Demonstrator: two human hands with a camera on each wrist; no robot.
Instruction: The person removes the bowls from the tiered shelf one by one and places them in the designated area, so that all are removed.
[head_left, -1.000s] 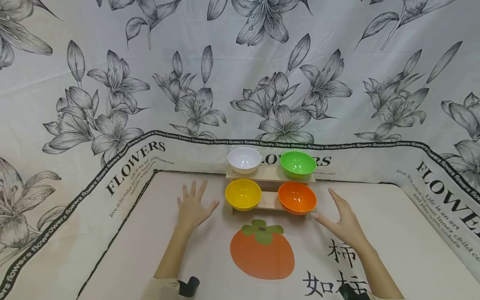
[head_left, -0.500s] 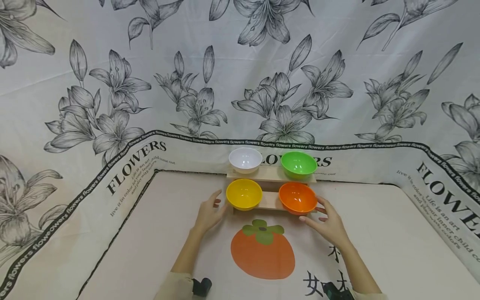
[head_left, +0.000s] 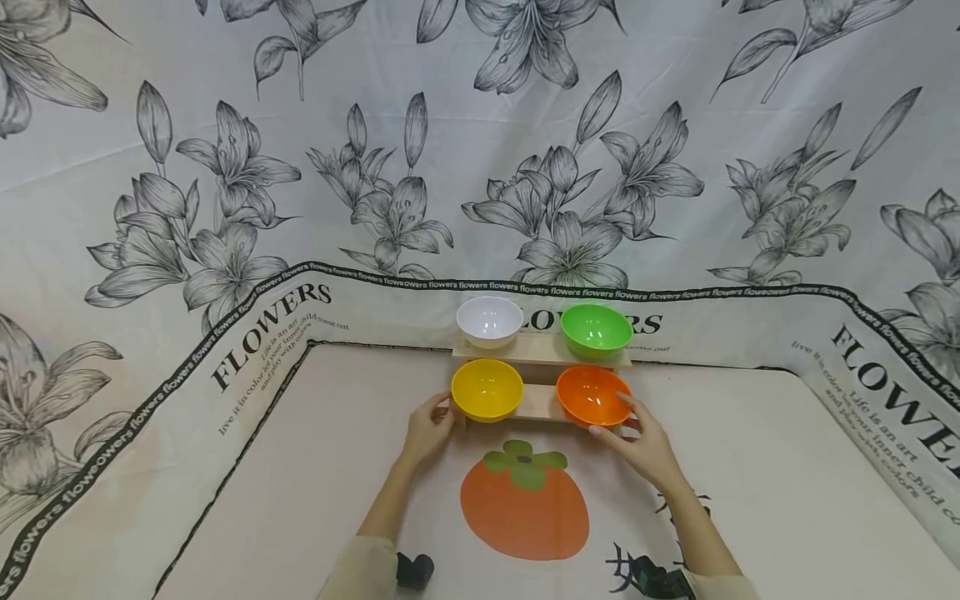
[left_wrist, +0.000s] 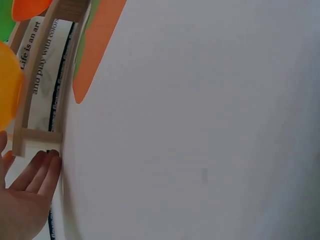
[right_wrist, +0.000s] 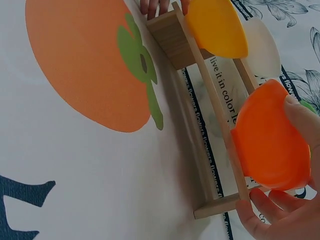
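Observation:
A yellow bowl (head_left: 487, 390) and an orange bowl (head_left: 588, 392) sit on the lower step of a light wooden rack (head_left: 540, 402). My left hand (head_left: 429, 429) is at the rack's left end, right beside the yellow bowl. In the left wrist view its fingers (left_wrist: 42, 172) lie fairly straight along the rack's end. My right hand (head_left: 647, 446) holds the orange bowl's right side, one fingertip overlapping the rim and the thumb low in front. In the right wrist view the thumb (right_wrist: 302, 117) lies against the bowl, other fingers bent near the rack's end; one finger is hidden.
On the upper step stand a white bowl (head_left: 490, 323) and a green bowl (head_left: 597, 332). The pale tablecloth (head_left: 315, 433) bears a printed persimmon (head_left: 525, 517) and dark characters. A flower-printed curtain (head_left: 420, 58) rises behind the rack.
Both hands have moved inward from the rack's sides, their spread fingers drawing in. The left hand has reached the rack's left end; the right hand has come onto the orange bowl. The bowls have stayed put.

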